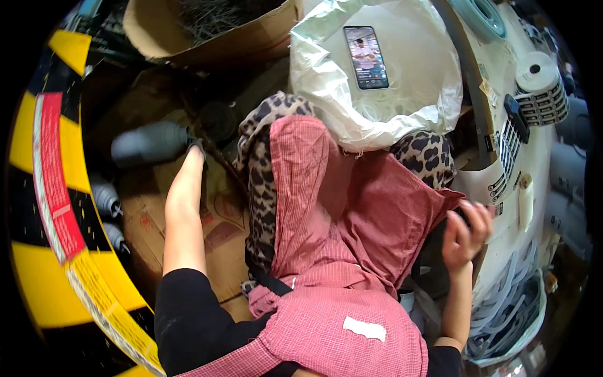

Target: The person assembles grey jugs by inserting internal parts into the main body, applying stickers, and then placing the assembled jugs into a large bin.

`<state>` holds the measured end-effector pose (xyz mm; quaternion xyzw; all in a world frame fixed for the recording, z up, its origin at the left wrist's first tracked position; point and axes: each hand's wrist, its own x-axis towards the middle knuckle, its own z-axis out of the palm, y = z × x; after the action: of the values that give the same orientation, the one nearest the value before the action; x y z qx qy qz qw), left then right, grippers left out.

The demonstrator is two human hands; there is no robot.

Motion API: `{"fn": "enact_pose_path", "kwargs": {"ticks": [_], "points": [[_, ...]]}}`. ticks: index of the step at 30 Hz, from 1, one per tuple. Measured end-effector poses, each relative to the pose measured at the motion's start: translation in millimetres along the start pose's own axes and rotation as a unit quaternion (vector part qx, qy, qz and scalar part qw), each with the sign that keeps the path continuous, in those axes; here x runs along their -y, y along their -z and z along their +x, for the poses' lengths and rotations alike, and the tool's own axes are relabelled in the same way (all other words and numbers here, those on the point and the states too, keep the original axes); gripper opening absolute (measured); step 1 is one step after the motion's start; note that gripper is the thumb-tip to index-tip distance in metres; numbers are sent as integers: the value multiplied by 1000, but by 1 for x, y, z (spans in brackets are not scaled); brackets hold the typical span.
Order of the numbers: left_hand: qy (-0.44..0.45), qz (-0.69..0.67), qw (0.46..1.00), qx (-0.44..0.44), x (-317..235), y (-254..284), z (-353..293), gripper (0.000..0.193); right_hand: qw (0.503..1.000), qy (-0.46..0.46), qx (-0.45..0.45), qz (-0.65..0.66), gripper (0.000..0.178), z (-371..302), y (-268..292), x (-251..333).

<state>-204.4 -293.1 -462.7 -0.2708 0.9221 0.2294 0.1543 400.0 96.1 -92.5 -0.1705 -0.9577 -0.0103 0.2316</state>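
Note:
My left arm stretches down toward the cardboard on the left. At its end, my left hand (197,151) is closed at the narrow end of a grey bottle-shaped part (151,143); the fingers are mostly hidden, and the part is smeared by motion. Two similar grey parts (105,198) lie lower, beside the striped edge. My right hand (466,235) is raised next to the worktable's edge, close to a corner of the pink checked apron (370,213). Its fingers are loosely bent and apart, with nothing in them.
A phone (366,56) lies in a white bag-lined tub (314,75). Above left stands a cardboard bin (213,53) of dark strands. The worktable (502,157) holds a label roll (537,75) and grey parts (568,166). Grey tubing (509,308) fills a bag; a yellow-black striped edge (38,264) curves left.

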Motion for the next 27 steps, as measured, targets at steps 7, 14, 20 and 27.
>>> {"fn": "enact_pose_path", "kwargs": {"ticks": [7,14,20,27], "points": [[-16,-48,998,-31,18,-5,45,49,982,-70,172,38,35,48,-35,24],[-140,-6,972,-187,114,62,-32,66,992,-19,72,104,21,80,-29,59],[-181,198,933,-240,162,201,-170,24,858,176,92,473,43,131,-102,224],[-398,98,906,-103,127,308,-349,29,688,243,100,676,91,123,-133,335]]}}
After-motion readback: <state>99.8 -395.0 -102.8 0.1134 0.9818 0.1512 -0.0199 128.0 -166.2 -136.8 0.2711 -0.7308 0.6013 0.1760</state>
